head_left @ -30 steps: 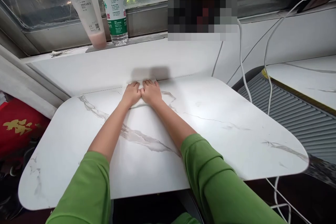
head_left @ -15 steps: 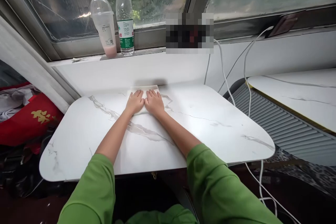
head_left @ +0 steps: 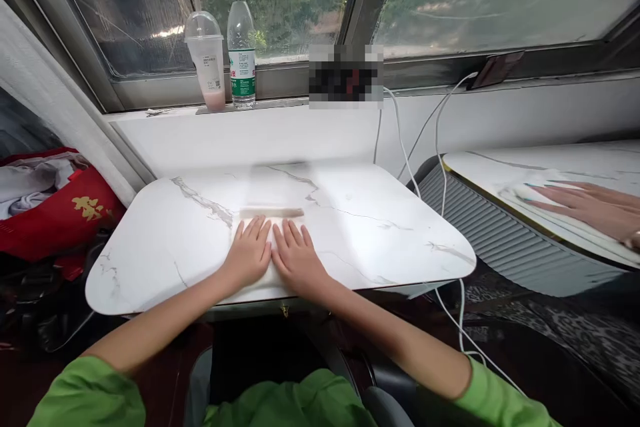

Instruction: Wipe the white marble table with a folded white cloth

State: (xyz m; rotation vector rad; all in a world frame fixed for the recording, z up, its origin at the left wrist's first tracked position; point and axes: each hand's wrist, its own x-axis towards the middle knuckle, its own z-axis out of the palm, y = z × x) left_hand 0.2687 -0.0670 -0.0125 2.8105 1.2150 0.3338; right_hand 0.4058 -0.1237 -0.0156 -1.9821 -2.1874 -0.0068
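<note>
Both my hands lie flat on a folded white cloth (head_left: pixel 270 273) near the front edge of a white marble-patterned table (head_left: pixel 390 240). My left hand (head_left: pixel 247 253) has its fingers stretched out over the cloth's left half. Beside it, my right hand (head_left: pixel 299 257) rests palm down on the right half, fingers slightly spread. The thumbs of the two hands nearly meet in the middle. Parts of the cloth are hidden under the palms, and its far edge shows just past my fingertips.
On the windowsill stand a plastic drink cup (head_left: pixel 207 67) with a straw and a green-capped bottle (head_left: pixel 243 53). White cables (head_left: pixel 400 127) hang at the right. Another person's hand (head_left: pixel 590 207) presses a white cloth on a neighbouring table (head_left: pixel 500 167). A red bag (head_left: pixel 65 207) lies left.
My hands and the cloth have come from the table's back edge toward its front edge. The view has shifted, and another person's hand now shows at the right.
</note>
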